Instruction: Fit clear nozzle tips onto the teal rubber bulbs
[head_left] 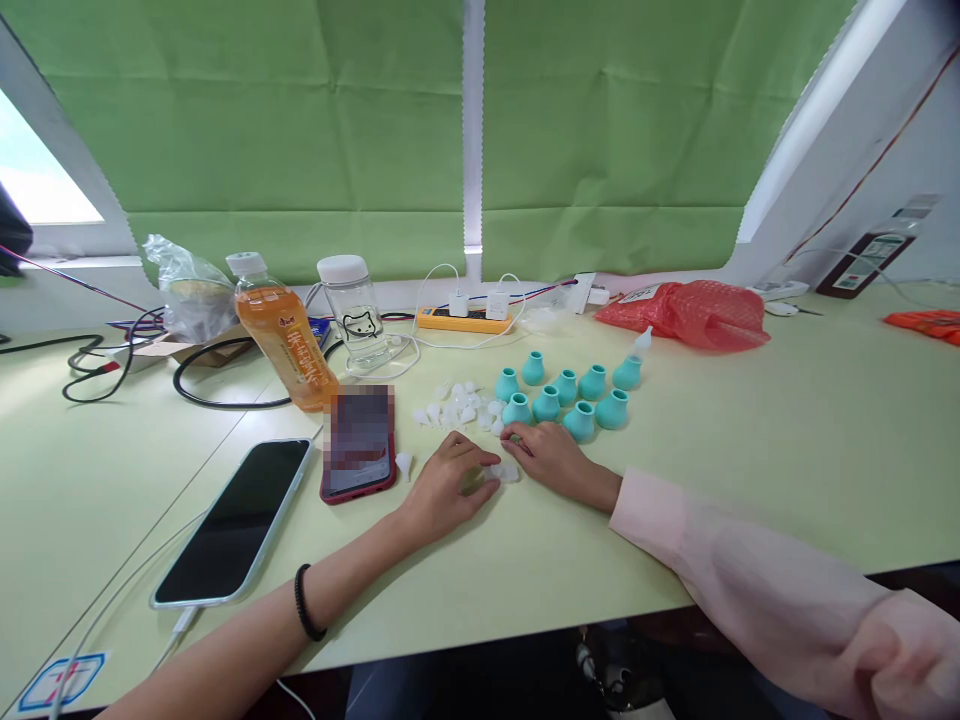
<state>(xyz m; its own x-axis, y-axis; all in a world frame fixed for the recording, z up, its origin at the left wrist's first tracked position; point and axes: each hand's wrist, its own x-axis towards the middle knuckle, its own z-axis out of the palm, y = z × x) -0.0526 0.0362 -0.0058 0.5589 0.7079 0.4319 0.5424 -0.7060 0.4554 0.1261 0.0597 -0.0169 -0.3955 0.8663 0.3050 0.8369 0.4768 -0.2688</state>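
Observation:
My left hand [450, 487] rests low on the table, thumb and forefinger closed around the left end of a small translucent plastic piece [508, 472]. To the right of it, my right hand [553, 458] has its fingers drawn together beside the loose white nozzle tips [466, 408]; whatever they pinch is hidden. Several turquoise squeeze bulbs [546, 404] stand upright just beyond my right hand, mouths up. In the back right bulb [627, 374] a translucent nozzle [643, 341] points upward. A single white nozzle tip [404, 464] lies left of my left hand.
Two phones, one red-cased [360, 492] and one dark-screened [238, 522] with a cable, lie at left. Behind stand an orange drink bottle [286, 345], a clear cup [360, 318] and a power strip [442, 320]. A red bubble-wrap bag [697, 312] sits back right.

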